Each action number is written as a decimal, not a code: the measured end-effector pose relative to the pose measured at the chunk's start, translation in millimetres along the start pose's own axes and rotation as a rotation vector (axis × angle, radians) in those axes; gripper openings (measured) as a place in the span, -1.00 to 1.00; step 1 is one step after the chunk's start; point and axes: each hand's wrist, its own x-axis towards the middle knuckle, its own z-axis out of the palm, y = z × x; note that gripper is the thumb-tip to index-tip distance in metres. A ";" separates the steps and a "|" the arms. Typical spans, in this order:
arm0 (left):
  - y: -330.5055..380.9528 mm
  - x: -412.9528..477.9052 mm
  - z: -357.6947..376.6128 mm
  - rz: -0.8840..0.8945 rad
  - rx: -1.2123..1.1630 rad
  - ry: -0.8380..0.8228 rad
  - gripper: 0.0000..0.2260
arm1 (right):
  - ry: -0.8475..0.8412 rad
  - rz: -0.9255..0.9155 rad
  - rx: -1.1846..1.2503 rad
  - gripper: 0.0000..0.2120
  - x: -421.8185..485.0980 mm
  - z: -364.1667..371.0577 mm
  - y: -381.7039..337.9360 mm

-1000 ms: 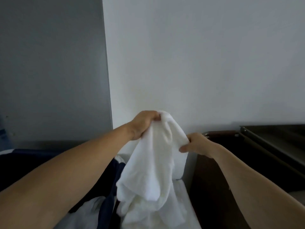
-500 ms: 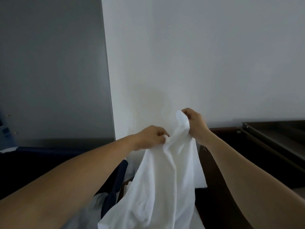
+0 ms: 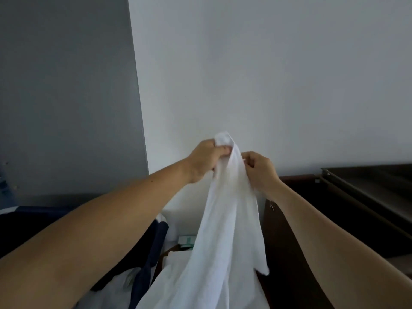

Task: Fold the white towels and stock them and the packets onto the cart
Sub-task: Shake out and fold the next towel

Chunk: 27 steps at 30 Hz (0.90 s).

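A white towel [image 3: 225,230] hangs lengthwise in front of me, held up at chest height before the wall. My left hand [image 3: 204,160] grips its top end, with a bunched corner sticking up above the fingers. Close beside it, my right hand [image 3: 259,169] pinches the towel's upper right edge. The cloth falls in long folds past the bottom of the view. A small pale green packet [image 3: 186,240] shows low down behind the towel. More white cloth [image 3: 116,291] lies at the bottom left.
A dark brown cabinet [image 3: 296,219] stands at the right, with dark metal trays or shelves [image 3: 367,188] beyond it. A dark navy fabric bin [image 3: 33,224] fills the left. A white wall and a grey panel rise behind.
My left hand has risen and taken the towel's top end, while my right hand dropped slightly to the edge beside it. The towel now hangs narrower and longer.
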 end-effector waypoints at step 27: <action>-54.0 1.7 22.7 0.086 0.724 -0.206 -0.62 | -0.107 -0.073 -0.178 -0.94 -14.3 -2.0 2.9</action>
